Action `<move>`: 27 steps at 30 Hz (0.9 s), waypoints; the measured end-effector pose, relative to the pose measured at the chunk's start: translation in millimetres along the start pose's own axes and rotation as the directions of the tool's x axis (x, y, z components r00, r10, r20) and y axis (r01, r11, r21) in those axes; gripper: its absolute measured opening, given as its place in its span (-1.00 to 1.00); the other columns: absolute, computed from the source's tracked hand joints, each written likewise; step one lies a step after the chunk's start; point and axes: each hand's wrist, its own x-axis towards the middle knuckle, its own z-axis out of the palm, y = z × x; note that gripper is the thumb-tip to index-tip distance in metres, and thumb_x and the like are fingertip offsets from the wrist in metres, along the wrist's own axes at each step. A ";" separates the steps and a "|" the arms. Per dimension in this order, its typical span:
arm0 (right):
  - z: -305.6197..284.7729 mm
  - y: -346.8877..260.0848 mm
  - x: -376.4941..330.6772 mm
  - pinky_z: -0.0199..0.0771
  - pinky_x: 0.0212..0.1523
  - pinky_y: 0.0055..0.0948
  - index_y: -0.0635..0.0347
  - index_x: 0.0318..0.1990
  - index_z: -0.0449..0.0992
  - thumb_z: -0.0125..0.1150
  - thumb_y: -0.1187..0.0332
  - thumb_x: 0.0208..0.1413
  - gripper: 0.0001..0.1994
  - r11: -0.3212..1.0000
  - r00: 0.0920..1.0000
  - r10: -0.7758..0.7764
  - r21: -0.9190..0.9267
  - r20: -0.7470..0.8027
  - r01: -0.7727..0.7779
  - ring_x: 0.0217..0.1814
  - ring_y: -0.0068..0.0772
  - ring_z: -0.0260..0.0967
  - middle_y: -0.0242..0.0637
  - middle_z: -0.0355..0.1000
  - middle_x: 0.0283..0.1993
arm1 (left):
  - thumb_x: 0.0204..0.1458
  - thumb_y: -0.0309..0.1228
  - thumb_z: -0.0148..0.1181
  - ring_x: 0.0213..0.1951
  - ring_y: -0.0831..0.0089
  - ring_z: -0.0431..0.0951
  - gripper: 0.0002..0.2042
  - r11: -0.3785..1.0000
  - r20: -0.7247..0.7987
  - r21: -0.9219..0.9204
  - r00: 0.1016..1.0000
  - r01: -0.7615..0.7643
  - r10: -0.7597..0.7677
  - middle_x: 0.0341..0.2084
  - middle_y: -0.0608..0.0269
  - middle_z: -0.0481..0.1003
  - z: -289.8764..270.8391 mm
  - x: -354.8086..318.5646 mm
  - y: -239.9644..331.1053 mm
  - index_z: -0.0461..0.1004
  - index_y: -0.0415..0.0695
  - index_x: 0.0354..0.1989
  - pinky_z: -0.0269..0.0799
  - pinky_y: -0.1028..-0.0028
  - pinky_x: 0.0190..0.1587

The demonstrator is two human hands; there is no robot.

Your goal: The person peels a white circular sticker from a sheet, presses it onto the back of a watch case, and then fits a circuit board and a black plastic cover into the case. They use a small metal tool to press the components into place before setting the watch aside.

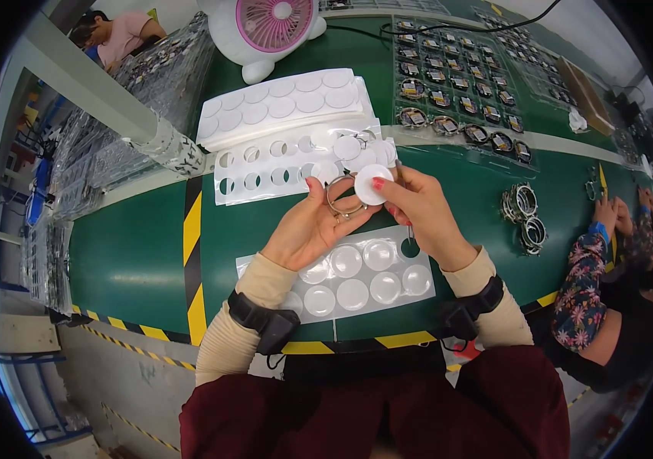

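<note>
My left hand [296, 231], palm up with the fingers curled, holds a thin metal ring [329, 200] with small lugs. A white round disc [373, 186] is pinched between the thumb and fingers of my right hand [427, 218], right against the ring's right side. A slim metal tool, perhaps tweezers [410, 232], sticks out below my right palm; most of it is hidden. Under my hands lies a sheet of round clear-and-white stickers [368, 264], one spot at its upper right showing green. Several loose white discs [347, 148] lie just beyond my fingers.
Beyond are a partly emptied sticker sheet [267, 151] and a stack of full sheets [279, 103]. A pink-and-white fan [264, 65] stands behind. Trays of round parts [449, 80] fill the back right; metal rings [525, 200] sit at right. A co-worker's hand [606, 214] works farther right. A post [101, 84] rises left.
</note>
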 end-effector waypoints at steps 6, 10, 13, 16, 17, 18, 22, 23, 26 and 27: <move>5.7 3.9 -0.6 -0.01 -0.59 -0.74 0.26 -0.43 0.46 0.17 0.37 -0.03 -0.87 0.998 0.993 0.027 -0.067 0.116 -0.019 -0.57 -0.80 0.05 -0.52 0.25 -0.56 | 0.16 -0.13 -0.27 0.03 0.25 0.32 -0.56 1.000 -0.159 0.011 0.987 -0.005 0.007 -0.01 0.05 0.28 0.6 -0.5 -3.1 0.13 -0.23 0.06 0.31 0.27 0.07; 6.3 14.7 1.9 0.12 -0.48 -0.73 0.30 -0.40 0.48 0.18 0.39 -0.04 -0.86 0.997 0.990 0.003 -0.080 0.138 0.008 -0.49 -0.77 0.15 -0.49 0.32 -0.50 | 0.15 -0.13 -0.22 -0.08 0.35 0.41 -0.57 1.000 -0.227 0.000 0.974 -0.024 0.023 -0.13 0.12 0.37 1.0 -0.1 -5.7 0.23 -0.26 -0.01 0.33 0.28 0.04; 5.7 17.5 3.1 0.19 -0.41 -0.72 0.33 -0.36 0.49 0.18 0.40 -0.05 -0.84 0.993 0.989 -0.006 -0.117 0.145 0.023 -0.43 -0.75 0.20 -0.47 0.37 -0.45 | 0.15 -0.13 -0.21 -0.08 0.35 0.41 -0.58 0.999 -0.230 0.026 0.973 -0.020 0.025 -0.14 0.13 0.38 3.6 -0.3 -6.8 0.23 -0.25 -0.02 0.33 0.29 0.04; 5.0 16.4 3.2 0.24 -0.35 -0.70 0.35 -0.31 0.49 0.18 0.41 -0.05 -0.82 0.983 0.988 -0.010 -0.177 0.152 0.037 -0.37 -0.72 0.24 -0.43 0.40 -0.40 | 0.15 -0.14 -0.21 -0.09 0.36 0.42 -0.59 0.999 -0.226 0.037 0.974 -0.016 0.024 -0.15 0.13 0.38 0.8 -0.5 -7.5 0.24 -0.24 -0.02 0.34 0.30 0.03; 5.7 14.0 2.5 0.24 -0.35 -0.70 0.35 -0.31 0.48 0.17 0.42 -0.05 -0.82 0.980 0.987 0.000 -0.198 0.161 0.032 -0.37 -0.72 0.24 -0.43 0.40 -0.40 | 0.16 -0.15 -0.21 -0.09 0.36 0.42 -0.60 0.999 -0.219 0.036 0.976 -0.016 0.023 -0.15 0.13 0.38 -0.4 -0.6 -7.4 0.24 -0.24 -0.02 0.34 0.30 0.03; 6.8 11.4 1.7 0.25 -0.34 -0.70 0.35 -0.31 0.48 0.17 0.43 -0.05 -0.82 0.975 0.986 0.007 -0.219 0.169 0.031 -0.38 -0.72 0.24 -0.43 0.40 -0.40 | 0.16 -0.16 -0.21 -0.10 0.37 0.42 -0.61 0.999 -0.210 0.037 0.978 -0.015 0.023 -0.15 0.13 0.38 -1.0 -0.8 -7.2 0.24 -0.23 -0.02 0.34 0.30 0.03; 11.7 16.1 2.2 0.11 -0.50 -0.71 0.34 -0.47 0.42 0.21 0.39 -0.07 -0.83 0.986 0.988 -0.035 -0.156 0.149 0.059 -0.48 -0.77 0.13 -0.49 0.30 -0.54 | 0.16 -0.17 -0.21 -0.10 0.38 0.42 -0.62 0.999 -0.214 0.038 0.977 -0.010 0.018 -0.14 0.13 0.38 3.9 -1.6 -7.9 0.23 -0.22 -0.02 0.35 0.29 0.02; 12.8 17.7 2.6 0.04 -0.57 -0.72 0.33 -0.56 0.40 0.23 0.37 -0.09 -0.79 0.991 0.989 -0.058 -0.114 0.134 0.073 -0.53 -0.80 0.07 -0.52 0.24 -0.61 | 0.16 -0.17 -0.21 -0.10 0.38 0.42 -0.62 0.999 -0.216 0.037 0.976 -0.009 0.017 -0.14 0.13 0.38 3.3 -1.8 -8.4 0.23 -0.22 -0.02 0.35 0.29 0.02; 13.9 18.5 2.8 0.21 -0.43 -0.70 0.33 -0.38 0.40 0.20 0.44 -0.07 -0.85 0.995 0.990 -0.008 -0.101 0.143 0.023 -0.43 -0.73 0.21 -0.43 0.34 -0.46 | 0.15 -0.16 -0.21 -0.06 0.34 0.40 -0.61 1.000 -0.187 0.023 0.982 0.016 -0.012 -0.10 0.10 0.33 0.9 -1.7 -10.1 0.15 -0.18 0.03 0.38 0.30 0.00; 14.2 19.2 3.2 0.30 -0.35 -0.69 0.32 -0.29 0.40 0.18 0.48 -0.07 -0.82 0.996 0.989 0.016 -0.095 0.148 -0.002 -0.38 -0.69 0.28 -0.39 0.39 -0.39 | 0.15 -0.16 -0.21 -0.06 0.34 0.40 -0.61 1.000 -0.190 0.020 0.982 0.018 -0.014 -0.10 0.10 0.33 0.2 -1.3 -10.7 0.15 -0.18 0.03 0.38 0.30 0.00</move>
